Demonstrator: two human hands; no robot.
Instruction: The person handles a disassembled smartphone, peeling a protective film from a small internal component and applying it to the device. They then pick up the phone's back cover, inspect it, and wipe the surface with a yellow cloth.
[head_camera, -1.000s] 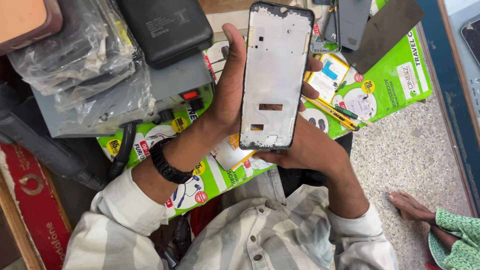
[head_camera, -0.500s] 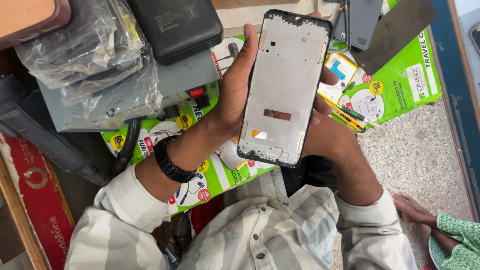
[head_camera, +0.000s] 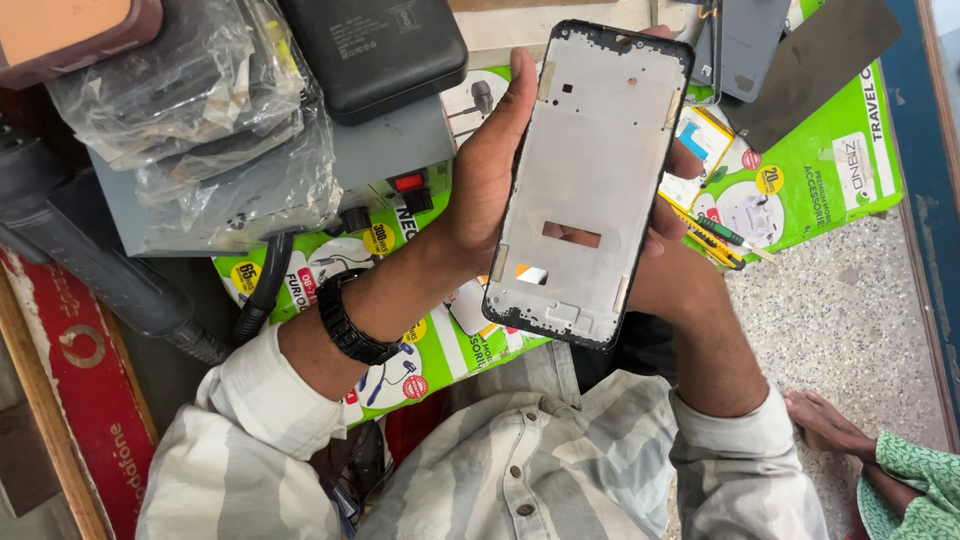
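- the phone frame (head_camera: 585, 185) is up in front of you, held in both hands above the cluttered bench, its pale inner face turned toward you.
- it looks stripped: bare metal plate, two small rectangular cut-outs in the lower half, a dark rim all round. no board, battery or cables show on this face, so the strip-down seems done. whether anything sits on the far side, you cannot tell from here.
- its long axis runs nearly up and down in the view, leaning a little so the top end tips to the right, away from you; the bottom end sits nearest your chest.
- your left hand (head_camera: 480, 190) grips the left long edge, thumb lying up along the rim and fingers wrapped behind.
- your right hand (head_camera: 675, 270) is mostly hidden behind the frame; fingertips curl round the right edge, so it is closed on the frame too.
- a black wristband (head_camera: 350, 325) sits on your left wrist.
- under the hands lie green accessory boxes (head_camera: 830, 160) spread on the bench.
- a yellow-handled tool (head_camera: 705, 235) rests just right of the frame, on those boxes.
- up left: a black power bank (head_camera: 375, 50), clear plastic bags (head_camera: 200, 120) of parts, and a grey box (head_camera: 390, 145) with a red switch.
- a bare foot (head_camera: 825, 425) of another person shows at lower right on the speckled floor.
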